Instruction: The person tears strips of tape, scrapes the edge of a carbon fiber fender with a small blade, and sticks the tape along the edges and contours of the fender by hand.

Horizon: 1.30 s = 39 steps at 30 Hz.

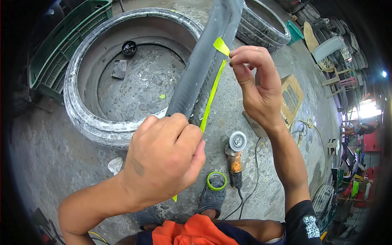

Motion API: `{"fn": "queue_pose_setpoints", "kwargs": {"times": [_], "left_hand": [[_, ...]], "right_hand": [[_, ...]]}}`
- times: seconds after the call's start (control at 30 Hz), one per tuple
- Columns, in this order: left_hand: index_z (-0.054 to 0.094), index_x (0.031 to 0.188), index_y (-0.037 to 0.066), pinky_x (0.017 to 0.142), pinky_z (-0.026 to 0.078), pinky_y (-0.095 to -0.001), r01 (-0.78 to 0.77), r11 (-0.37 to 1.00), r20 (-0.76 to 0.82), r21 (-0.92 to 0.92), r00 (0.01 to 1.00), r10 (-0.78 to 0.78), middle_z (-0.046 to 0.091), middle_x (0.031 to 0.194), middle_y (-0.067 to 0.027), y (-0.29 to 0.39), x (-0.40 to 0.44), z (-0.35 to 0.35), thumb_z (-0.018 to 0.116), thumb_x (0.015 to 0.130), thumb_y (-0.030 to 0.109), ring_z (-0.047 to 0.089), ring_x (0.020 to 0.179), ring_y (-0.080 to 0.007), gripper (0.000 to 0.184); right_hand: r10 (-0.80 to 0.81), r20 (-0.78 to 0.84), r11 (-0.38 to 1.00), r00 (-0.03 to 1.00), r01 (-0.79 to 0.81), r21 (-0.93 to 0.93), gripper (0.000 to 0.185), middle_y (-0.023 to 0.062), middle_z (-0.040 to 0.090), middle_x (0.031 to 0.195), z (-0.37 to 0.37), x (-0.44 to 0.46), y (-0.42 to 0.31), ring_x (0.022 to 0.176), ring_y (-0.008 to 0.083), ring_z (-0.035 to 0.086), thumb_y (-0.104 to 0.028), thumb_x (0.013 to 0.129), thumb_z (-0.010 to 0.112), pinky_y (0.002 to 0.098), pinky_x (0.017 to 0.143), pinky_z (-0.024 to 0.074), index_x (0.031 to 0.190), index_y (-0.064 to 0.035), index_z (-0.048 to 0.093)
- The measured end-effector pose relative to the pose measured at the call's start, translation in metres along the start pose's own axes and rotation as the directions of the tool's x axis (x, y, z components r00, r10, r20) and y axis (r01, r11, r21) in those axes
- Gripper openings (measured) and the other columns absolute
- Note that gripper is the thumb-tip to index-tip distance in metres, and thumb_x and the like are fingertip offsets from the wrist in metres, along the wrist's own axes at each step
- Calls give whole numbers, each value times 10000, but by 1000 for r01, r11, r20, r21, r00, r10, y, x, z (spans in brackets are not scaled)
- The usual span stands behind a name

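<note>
My left hand (167,157) is closed around the lower end of a long dark grey plastic-looking piece (198,71), which slants up and away over a tyre. A strip of neon yellow tape (213,96) runs down along the piece's right side to my left fist, and a short tip of it shows below. Near the upper part, a folded tape tab (221,46) lies against the grey surface. My right hand (259,83) pinches at the end of this tab between thumb and forefinger, the other fingers curled. What sits inside my left fist is hidden.
A dusty tyre (98,128) lies flat, with a small black cup (129,48) inside its ring. An angle grinder (235,161) with a cord lies near my feet. A green tape roll (217,181) rests on my shoe. A green crate (53,73) stands left, a wooden box (295,96) right.
</note>
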<state>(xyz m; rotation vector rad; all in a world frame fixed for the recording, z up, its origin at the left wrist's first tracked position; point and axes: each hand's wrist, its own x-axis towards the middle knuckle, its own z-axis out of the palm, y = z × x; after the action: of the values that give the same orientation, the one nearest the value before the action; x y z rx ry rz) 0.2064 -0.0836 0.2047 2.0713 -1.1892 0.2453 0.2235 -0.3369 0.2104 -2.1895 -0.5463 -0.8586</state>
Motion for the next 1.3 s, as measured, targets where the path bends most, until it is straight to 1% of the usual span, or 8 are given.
{"fn": "queue_pose_setpoints", "kwargs": {"times": [0.03,0.07,0.13,0.17,0.23,0.47,0.73,1.3], "left_hand": [[637,835,85,613,390,-385,-11,1000,8,19,1000,11,549,763,-52,1,0,0,784,739,59,542,658,-255,177],[637,835,85,613,390,-385,-9,1000,8,18,1000,9,549,763,-52,2,0,-1,784,739,59,542,658,-255,177],[637,838,87,622,383,-383,-41,998,15,54,999,40,545,762,-50,2,1,-2,784,739,59,541,658,-249,180],[637,838,87,622,383,-383,-40,998,15,53,999,40,545,762,-50,1,1,-2,784,739,59,541,658,-249,180],[634,838,88,636,383,-380,-72,994,9,85,997,72,544,761,-47,0,1,-2,780,735,59,537,656,-248,180],[623,822,92,634,380,-382,-67,994,12,91,998,66,527,747,-42,1,1,-3,769,733,53,530,654,-244,174],[609,796,96,611,370,-377,-48,997,-3,65,999,48,516,731,-41,0,-3,-3,772,729,50,526,643,-238,182],[622,822,87,629,378,-378,-43,997,-2,69,999,43,539,743,-43,2,-9,-3,786,737,61,545,666,-242,186]], "right_hand": [[-71,30,996,997,72,-55,134,92,642,1017,-2,3,-6,886,242,620,-29,941,680,340,764,479,1065,-78,692],[-70,31,996,997,72,-55,134,92,642,1017,-4,3,-10,886,242,620,-29,941,680,340,764,479,1065,-78,692],[-97,120,974,988,119,-191,233,80,634,1037,-7,5,-17,916,239,629,11,885,694,343,786,467,1078,-115,726],[-97,121,974,988,119,-191,233,80,634,1037,-8,4,-18,916,239,629,11,885,694,343,786,467,1078,-115,726],[-70,210,944,975,133,-303,334,60,626,1053,-9,4,-20,951,236,635,54,810,702,365,831,454,1069,-152,753],[-82,169,955,982,126,-270,339,28,654,1055,-5,-3,-12,955,229,638,67,769,710,368,848,442,1016,-160,763],[-156,90,963,984,172,-207,239,99,669,1064,-1,-5,-7,958,258,666,65,797,775,343,771,551,984,-83,755],[-131,62,975,989,140,-173,251,97,658,1038,-1,-7,-12,922,236,680,71,810,776,332,770,567,1010,-79,757]]}}
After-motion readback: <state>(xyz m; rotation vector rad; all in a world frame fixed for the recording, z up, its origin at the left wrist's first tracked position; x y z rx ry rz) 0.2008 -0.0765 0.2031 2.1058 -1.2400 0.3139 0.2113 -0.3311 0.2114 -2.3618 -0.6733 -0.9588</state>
